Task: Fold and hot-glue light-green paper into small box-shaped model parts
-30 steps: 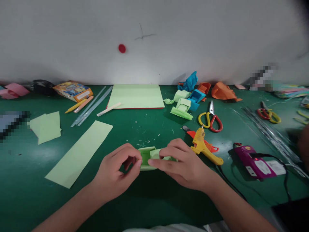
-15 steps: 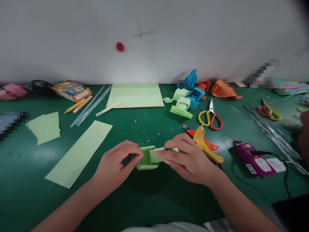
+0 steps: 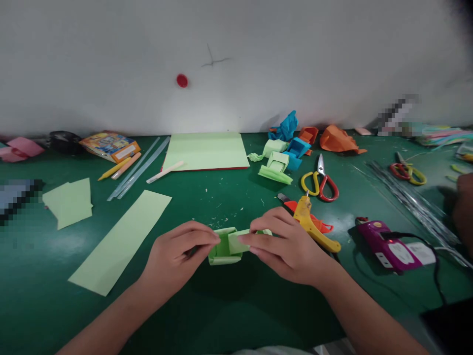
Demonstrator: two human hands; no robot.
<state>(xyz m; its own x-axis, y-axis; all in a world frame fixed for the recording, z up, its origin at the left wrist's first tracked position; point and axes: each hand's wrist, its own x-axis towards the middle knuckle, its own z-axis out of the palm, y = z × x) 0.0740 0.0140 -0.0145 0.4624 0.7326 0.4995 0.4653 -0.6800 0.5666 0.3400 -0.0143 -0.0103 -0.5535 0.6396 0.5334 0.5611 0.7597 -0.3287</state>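
Observation:
A small light green folded paper box [image 3: 224,259] is held low over the green table [image 3: 218,315], its open side toward me. My left hand [image 3: 183,254] pinches the box's left edge between thumb and fingertips. On the other side, my right hand [image 3: 283,246] grips a light green paper piece [image 3: 238,242] that overlaps the right part of the box. The far end of that piece is partly hidden behind my right fingers. A long light green strip [image 3: 121,241] lies flat to the left of my left hand.
Close to my right hand lie a yellow glue gun [image 3: 312,224], an orange cutter [image 3: 290,203] and scissors [image 3: 320,182]. Farther right is a purple device [image 3: 391,246] with a black cable. Folded papers [image 3: 277,161] and a green sheet [image 3: 207,150] stand near the wall. Another person's hand [image 3: 465,207] shows at right.
The view has tilted slightly, so most things appear a little lower. My left fingers have closed up a bit at the box's edge. The right hand keeps its grip.

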